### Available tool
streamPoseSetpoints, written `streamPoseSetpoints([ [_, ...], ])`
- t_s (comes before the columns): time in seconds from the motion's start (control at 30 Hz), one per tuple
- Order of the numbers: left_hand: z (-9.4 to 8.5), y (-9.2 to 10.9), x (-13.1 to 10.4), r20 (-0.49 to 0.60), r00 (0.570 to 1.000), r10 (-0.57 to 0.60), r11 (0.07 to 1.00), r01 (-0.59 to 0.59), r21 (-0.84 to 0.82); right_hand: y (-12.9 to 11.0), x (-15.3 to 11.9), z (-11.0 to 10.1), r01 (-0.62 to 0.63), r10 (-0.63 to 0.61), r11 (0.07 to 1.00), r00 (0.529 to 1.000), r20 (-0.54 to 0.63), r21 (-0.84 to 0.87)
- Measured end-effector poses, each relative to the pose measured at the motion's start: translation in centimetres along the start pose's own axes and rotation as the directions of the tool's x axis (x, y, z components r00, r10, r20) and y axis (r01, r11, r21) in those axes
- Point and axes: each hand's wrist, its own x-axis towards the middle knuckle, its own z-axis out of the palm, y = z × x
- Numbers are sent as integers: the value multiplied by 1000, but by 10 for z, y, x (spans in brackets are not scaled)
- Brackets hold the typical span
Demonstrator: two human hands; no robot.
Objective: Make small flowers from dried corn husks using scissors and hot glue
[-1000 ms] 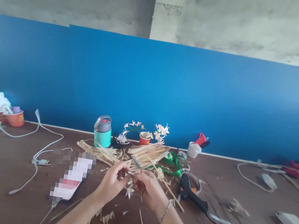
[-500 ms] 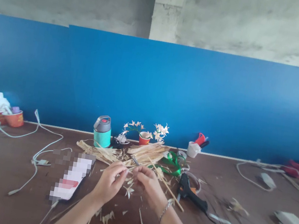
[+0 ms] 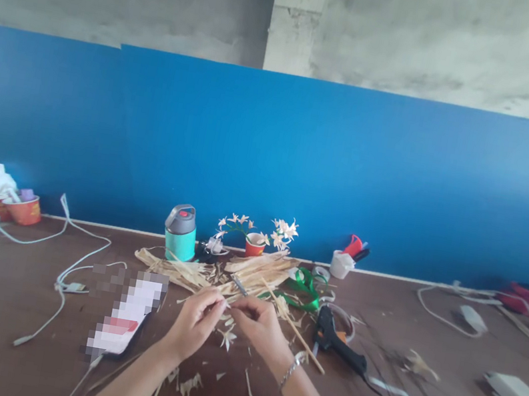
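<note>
My left hand [image 3: 196, 325] is closed in a pinch, its thumb and forefinger on a small pale piece of dried husk [image 3: 227, 305]. Close against it, my right hand [image 3: 262, 333] has its fingertips drawn together at the same piece. A slim grey metal tool [image 3: 240, 285] shows just beyond the right fingers; whether that hand holds it or it lies on the husks, I cannot tell. Below the hands, a small cream husk flower [image 3: 227, 337] lies on the table. Dried husk strips [image 3: 257, 268] are heaped behind them.
A teal flask [image 3: 180, 241] and a red paper cup [image 3: 255, 245] with pale flowers stand at the back. A phone [image 3: 125, 317] with cable lies left. Right are green ribbon [image 3: 307, 293], a thin stick [image 3: 301, 343], a glue gun [image 3: 341, 346] and a white pot [image 3: 342, 265].
My right hand's fingers have shifted slightly, with the forefinger now stretched further toward the left fingertips. The left hand stays almost where it was.
</note>
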Motion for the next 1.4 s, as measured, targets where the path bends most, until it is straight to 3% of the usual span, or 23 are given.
streamPoseSetpoints([
  [0.37, -2, -1, 1, -82, 996, -45, 999, 43, -21, 5, -1, -5, 113, -136, 966, 987, -86, -232],
  [0.97, -5, -12, 2, -216, 959, -181, 982, 189, 17, 5, 1, -10, 134, -203, 936, 961, -188, -325],
  [1.03, -5, -13, 1, -260, 959, -111, 985, 142, 103, 5, 1, -10, 154, -226, 926, 958, -178, -345],
  [1.1, -7, -10, 0, -295, 955, 35, 971, 37, 237, 4, 1, -10, 166, -242, 913, 956, -167, -372],
  [1.2, -7, -4, -3, -192, 953, 236, 900, -141, 412, 2, 0, -10, 194, -271, 890, 953, -136, -413],
  [1.3, -4, -1, -5, -32, 959, 280, 849, -232, 474, 2, -2, -8, 268, -339, 850, 937, -82, -454],
  [1.4, 2, -4, -4, 6, 961, 278, 840, -246, 484, 4, -4, -6, 324, -384, 816, 923, -29, -480],
])
